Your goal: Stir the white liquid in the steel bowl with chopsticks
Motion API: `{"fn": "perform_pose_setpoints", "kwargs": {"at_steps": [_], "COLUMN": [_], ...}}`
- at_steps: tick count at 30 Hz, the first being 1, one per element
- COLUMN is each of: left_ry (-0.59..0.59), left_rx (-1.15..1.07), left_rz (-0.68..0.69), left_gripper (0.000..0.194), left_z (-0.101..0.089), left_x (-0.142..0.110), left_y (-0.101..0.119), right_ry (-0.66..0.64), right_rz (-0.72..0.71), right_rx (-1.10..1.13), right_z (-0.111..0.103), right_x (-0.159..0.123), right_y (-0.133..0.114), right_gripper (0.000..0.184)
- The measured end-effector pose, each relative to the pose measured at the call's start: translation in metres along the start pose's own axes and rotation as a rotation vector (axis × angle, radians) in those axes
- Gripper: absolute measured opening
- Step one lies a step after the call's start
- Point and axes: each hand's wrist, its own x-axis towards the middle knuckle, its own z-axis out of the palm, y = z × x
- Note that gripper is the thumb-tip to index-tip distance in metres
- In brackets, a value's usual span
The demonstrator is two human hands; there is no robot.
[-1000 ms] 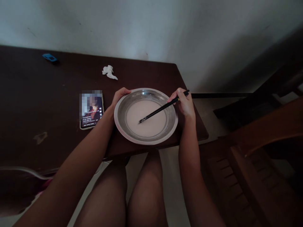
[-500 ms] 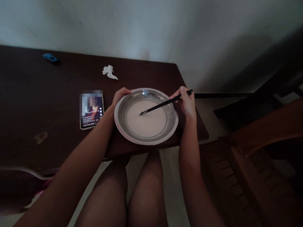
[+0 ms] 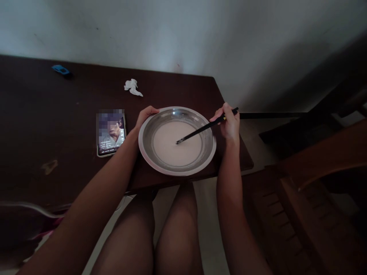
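Note:
A wide, shallow metal bowl stands on the dark table near its front edge. Pale, milky liquid fills its bottom. My left hand grips the bowl's left rim, thumb on the edge and the other fingers hidden beneath or behind it. In my right hand, at the bowl's right side, black chopsticks are held closed together. They slant down to the left, and their wet tips touch the liquid near the middle of the bowl.
A lit phone lies left of the bowl, beside my left forearm. Crumpled white tissue and a blue object lie farther back on the table. A wooden chair stands at the right. The wall rises behind the table.
My right hand has shifted slightly right, and the chopstick tips have moved right and a little toward me in the liquid. The phone's picture has changed. Bowl and left hand stay put.

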Motion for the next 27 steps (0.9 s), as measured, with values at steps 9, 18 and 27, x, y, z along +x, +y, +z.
{"fn": "perform_pose_setpoints", "kwargs": {"at_steps": [9,18,27], "left_ry": [-0.006,-0.050,-0.087], "left_rx": [-0.003,-0.013,0.009], "left_rz": [-0.031,0.022,0.028], "left_gripper": [0.031,0.032,0.036], "left_z": [0.006,-0.002,-0.002], "left_x": [-0.006,0.002,0.002], "left_y": [0.002,-0.001,-0.001], "right_ry": [-0.001,-0.121,-0.147], "right_rz": [-0.002,-0.006,0.041], "right_rx": [-0.038,-0.035,-0.050], "right_z": [0.001,0.001,0.000], "right_x": [-0.001,-0.001,-0.001], "right_y": [-0.001,0.001,0.001], "right_gripper": [0.056,0.053,0.056]}}
